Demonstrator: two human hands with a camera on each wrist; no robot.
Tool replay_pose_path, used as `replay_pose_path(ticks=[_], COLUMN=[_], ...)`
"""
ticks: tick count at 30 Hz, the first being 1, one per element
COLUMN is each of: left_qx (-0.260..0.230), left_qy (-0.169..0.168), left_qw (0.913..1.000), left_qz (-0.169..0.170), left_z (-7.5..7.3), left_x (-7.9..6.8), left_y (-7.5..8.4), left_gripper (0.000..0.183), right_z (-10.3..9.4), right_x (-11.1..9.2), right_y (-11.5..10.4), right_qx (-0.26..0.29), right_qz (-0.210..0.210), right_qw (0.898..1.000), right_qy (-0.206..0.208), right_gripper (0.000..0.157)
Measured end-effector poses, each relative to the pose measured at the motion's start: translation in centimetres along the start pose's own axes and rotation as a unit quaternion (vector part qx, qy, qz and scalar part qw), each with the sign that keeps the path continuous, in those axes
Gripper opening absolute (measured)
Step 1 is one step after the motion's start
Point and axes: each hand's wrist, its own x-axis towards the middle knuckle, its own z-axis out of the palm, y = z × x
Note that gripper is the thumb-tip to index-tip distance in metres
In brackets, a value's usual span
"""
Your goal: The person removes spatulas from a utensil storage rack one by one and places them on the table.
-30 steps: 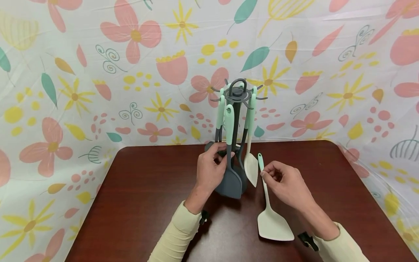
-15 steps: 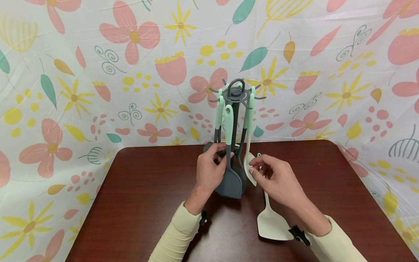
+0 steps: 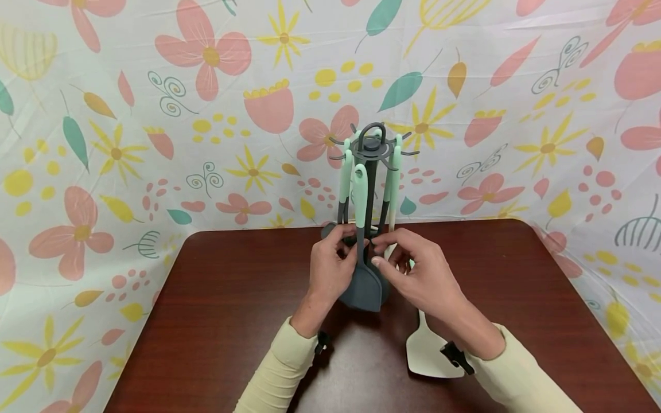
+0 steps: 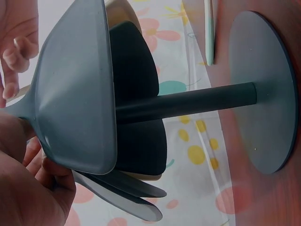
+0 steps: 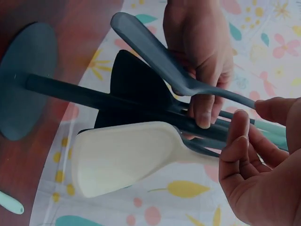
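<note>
Flowered cloth point(image 3: 206, 189) hangs behind the bench point(image 3: 232, 321), whose back edge runs close to it. Near the middle of that edge, a little right, the utensil stand point(image 3: 372, 148) is upright with utensils hanging round it. Its dark turner point(image 3: 364, 289) faces the front edge, blade low and mint handle up; I can't tell whether the hole in that handle is on a hook.

My left hand point(image 3: 333, 261) holds the stand by its post behind that turner, its thumb lying on the post. My right hand point(image 3: 428, 275) is loosely curled just right of the turner's shaft, thumb tip and fingertip apart; whether it touches, I can't tell.

I judge the step to be working among these shafts. I'd do it well by bracing the post, so any tug doesn't tip the stand, and by pinching only the shaft I mean. I'd mind my right knuckles against the hanging cream utensil point(image 5: 127, 155) and my cuff above the loose cream turner point(image 3: 431, 353), which lies toward the front right corner, its handle pointing to the back edge.
</note>
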Motion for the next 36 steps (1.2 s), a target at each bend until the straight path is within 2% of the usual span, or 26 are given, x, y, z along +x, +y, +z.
replay_pose_path(ticks=[8, 17, 27, 36], left_qx=[0.008, 0.009, 0.01, 0.01], left_qy=[-0.003, -0.005, -0.004, -0.004], left_qw=[1.0, 0.9999, 0.9999, 0.9999], left_qz=[0.003, 0.004, -0.003, 0.001], left_z=[-0.1, -0.2, -0.1, -0.1], left_x=[0.0, 0.0, -0.1, -0.2], left_y=[-0.1, -0.2, -0.1, -0.1], left_gripper=[0.027, 0.025, 0.025, 0.026], right_z=[0.6, 1.4, 2.1, 2.3], right_x=[1.0, 1.3, 1.3, 1.3], right_y=[-0.2, -0.4, -0.1, 0.2], right_qx=[0.012, 0.03, 0.027, 0.032], right_qz=[-0.016, -0.045, -0.021, -0.021], right_qw=[1.0, 0.998, 0.999, 0.999], right_qy=[0.005, 0.016, 0.016, 0.019], right_gripper=[0.028, 0.028, 0.026, 0.026])
